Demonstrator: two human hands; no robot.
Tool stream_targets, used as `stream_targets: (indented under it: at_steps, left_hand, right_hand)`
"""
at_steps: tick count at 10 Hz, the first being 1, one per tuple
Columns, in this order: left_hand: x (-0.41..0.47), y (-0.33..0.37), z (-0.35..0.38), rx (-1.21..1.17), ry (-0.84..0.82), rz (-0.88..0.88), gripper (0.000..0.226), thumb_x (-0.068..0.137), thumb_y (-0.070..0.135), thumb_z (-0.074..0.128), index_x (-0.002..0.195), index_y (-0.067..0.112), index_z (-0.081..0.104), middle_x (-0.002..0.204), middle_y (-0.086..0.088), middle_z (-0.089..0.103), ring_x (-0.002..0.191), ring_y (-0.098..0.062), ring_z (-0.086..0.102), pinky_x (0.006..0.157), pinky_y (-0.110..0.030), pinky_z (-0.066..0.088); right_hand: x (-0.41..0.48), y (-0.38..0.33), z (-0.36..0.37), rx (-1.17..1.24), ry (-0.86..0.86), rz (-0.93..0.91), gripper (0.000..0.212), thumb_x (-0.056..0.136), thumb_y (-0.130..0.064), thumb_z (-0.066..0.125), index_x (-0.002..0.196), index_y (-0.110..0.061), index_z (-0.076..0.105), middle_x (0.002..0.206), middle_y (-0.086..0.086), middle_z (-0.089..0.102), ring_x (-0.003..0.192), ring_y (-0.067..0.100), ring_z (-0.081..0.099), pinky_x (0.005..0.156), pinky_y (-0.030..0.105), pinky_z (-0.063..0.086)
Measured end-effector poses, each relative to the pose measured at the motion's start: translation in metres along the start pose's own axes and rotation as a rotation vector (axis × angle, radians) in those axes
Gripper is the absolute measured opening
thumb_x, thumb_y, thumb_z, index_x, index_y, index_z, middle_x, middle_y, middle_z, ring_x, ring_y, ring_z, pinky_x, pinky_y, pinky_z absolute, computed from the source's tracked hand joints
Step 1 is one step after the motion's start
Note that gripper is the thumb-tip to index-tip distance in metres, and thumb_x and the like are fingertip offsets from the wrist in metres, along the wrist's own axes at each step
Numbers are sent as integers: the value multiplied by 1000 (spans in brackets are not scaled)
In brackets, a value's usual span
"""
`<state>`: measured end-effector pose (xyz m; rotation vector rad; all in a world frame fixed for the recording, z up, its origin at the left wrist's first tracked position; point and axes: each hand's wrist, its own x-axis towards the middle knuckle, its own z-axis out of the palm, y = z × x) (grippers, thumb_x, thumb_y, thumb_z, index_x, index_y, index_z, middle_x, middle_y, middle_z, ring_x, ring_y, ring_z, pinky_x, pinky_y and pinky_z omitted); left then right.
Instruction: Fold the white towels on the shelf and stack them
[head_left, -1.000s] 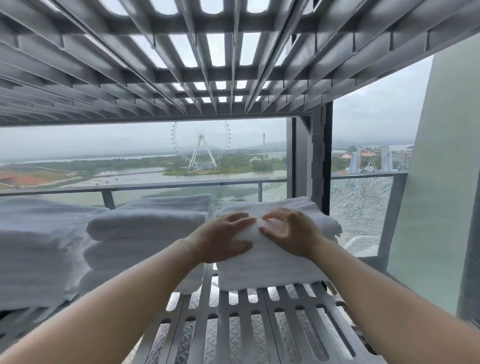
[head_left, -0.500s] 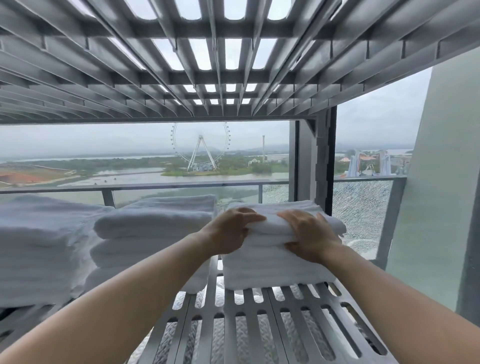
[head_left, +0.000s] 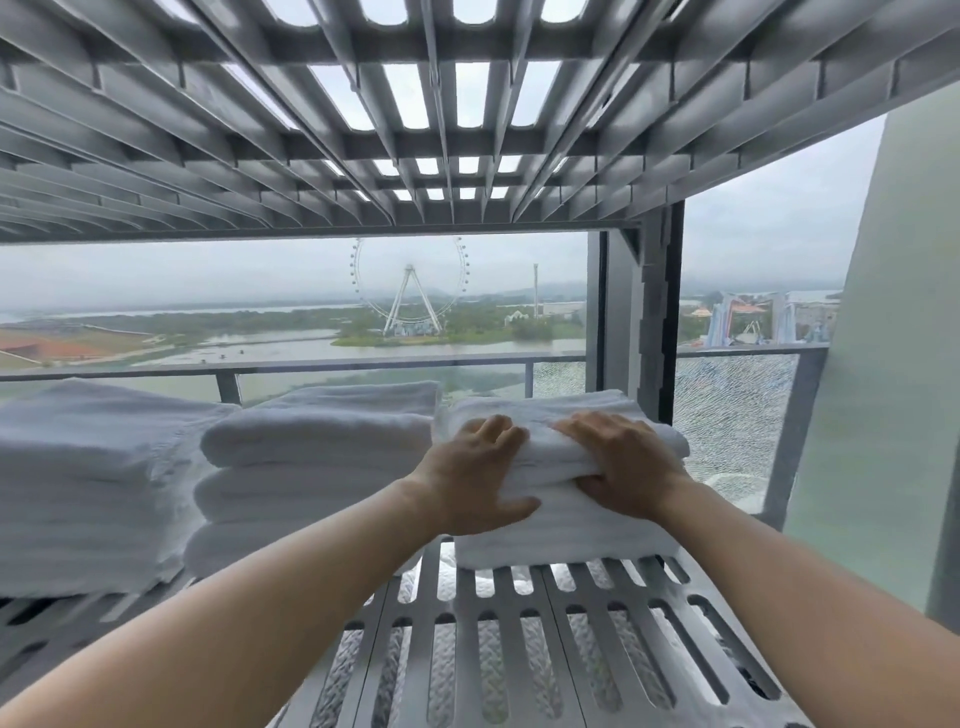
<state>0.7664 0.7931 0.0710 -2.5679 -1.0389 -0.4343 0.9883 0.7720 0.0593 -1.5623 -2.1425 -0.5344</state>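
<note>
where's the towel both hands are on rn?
Head view, right of centre: the top towel sits on the rightmost pile on the slatted shelf, between the middle stack and the right post, gripped by the left hand and right hand.

Left towel stack cut by edge, blurred.

Flat overcast daylight is coming from the sky ahead — the towels are looking slightly blurred, frame edges are bowing outward.
</note>
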Motion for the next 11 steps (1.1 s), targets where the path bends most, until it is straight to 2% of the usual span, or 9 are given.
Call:
stream_targets:
  at_steps: [1,3,4,5,6,7,8,9,11]
  left_hand:
    - [0,2,4,104,-59,15,86,78,55,59,142,15,17,144,-6,22,132,-27,23,95,-47,46]
    - [-3,-2,15,204,2,37,79,91,47,47,148,16,2,150,-5,16,135,-26,17,98,-43,45]
    - [-3,-1,18,166,17,28,81,86,53,49,147,16,8,147,-5,19,133,-27,20,100,-44,42]
    - [-1,3,18,233,-47,2,96,80,68,47,146,15,1,149,-5,11,135,-29,14,104,-45,37]
    - [2,3,19,299,-136,-25,94,86,61,46,147,15,-9,153,-5,-1,139,-30,1,105,-49,34]
    - [-3,3,14,256,-155,-55,89,90,55,46,147,18,-11,156,-3,-6,142,-28,-5,110,-49,28]
    - [-14,10,13,205,-69,-90,85,89,51,48,148,21,-5,156,-2,0,143,-26,-1,111,-51,24]
    - [-28,19,8,149,-13,-139,83,87,51,50,148,22,1,156,0,3,144,-25,4,112,-48,23]
    - [-53,43,-5,26,90,-192,78,85,50,54,146,22,16,153,2,18,140,-20,18,108,-41,32]
  right_hand:
    - [-6,4,-3,-59,18,68,61,75,-36,59,134,-30,42,131,-4,55,119,23,51,96,39,36]
    - [-18,0,5,-120,200,61,53,69,-22,65,121,-22,57,114,3,66,100,29,63,84,46,45]
    - [-18,3,7,-124,106,68,61,74,-41,54,132,-27,45,130,-1,55,114,25,53,93,42,36]
    - [-18,10,9,-113,24,52,74,74,-62,39,140,-32,27,143,-3,39,126,20,39,98,38,27]
    - [-20,8,20,-130,-19,71,76,80,-70,31,143,-33,11,151,-3,22,136,19,23,104,40,18]
    - [-20,0,23,-91,-60,120,76,82,-69,31,143,-32,4,153,-4,12,140,21,12,109,45,11]
    - [-25,-6,17,-56,-16,114,77,80,-64,41,142,-29,11,150,-3,17,138,21,16,112,44,10]
    - [-37,-19,10,-9,28,120,74,79,-56,50,139,-24,21,147,0,24,136,22,22,112,45,14]
    - [-59,-51,2,96,106,141,70,82,-44,56,141,-16,29,142,1,32,131,20,34,110,42,31]
